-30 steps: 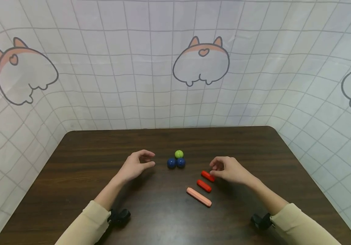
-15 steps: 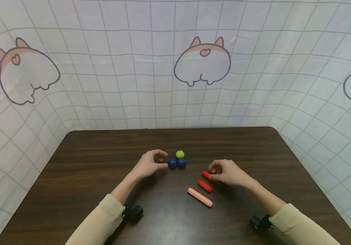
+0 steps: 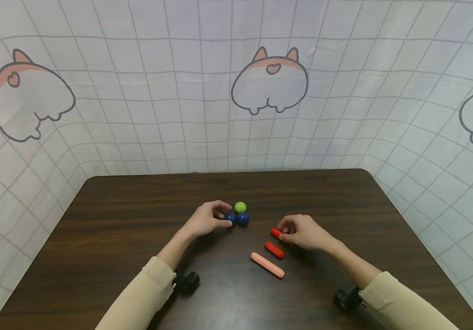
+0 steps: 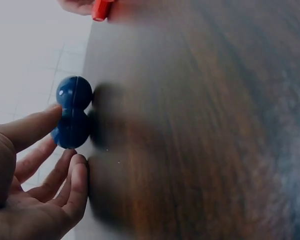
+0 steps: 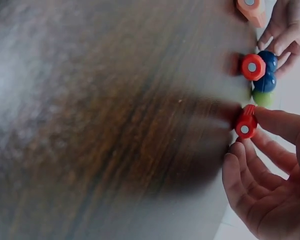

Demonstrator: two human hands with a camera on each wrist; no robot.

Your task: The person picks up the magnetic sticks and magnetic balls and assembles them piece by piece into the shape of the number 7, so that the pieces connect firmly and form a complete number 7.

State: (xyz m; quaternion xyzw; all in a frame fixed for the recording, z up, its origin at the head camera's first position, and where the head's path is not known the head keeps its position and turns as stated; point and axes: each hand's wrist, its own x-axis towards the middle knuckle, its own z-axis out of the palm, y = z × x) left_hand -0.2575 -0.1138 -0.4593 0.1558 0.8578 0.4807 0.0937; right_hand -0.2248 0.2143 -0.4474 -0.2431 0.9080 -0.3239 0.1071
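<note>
In the head view my left hand (image 3: 208,219) has its thumb and fingers around the left blue ball (image 3: 230,217). The left wrist view shows the thumb against that ball (image 4: 73,131), with fingertips behind and below it. A second blue ball (image 3: 242,219) and a green ball (image 3: 240,207) sit close beside it. My right hand (image 3: 307,233) pinches the farther red stick (image 3: 275,233) between thumb and fingers; the right wrist view shows this stick's round end (image 5: 245,129). Its far side is partly covered by the fingers.
Another red stick (image 3: 274,250) lies nearer the camera, and a longer peach stick (image 3: 267,265) lies in front of it, both slanted. The dark wooden table (image 3: 108,229) ends at a white gridded cloth (image 3: 170,137) behind and at the sides.
My left hand has moved right to the left blue ball, and its fingers now surround it. My right hand has lowered slightly and closed on the farther red stick.
</note>
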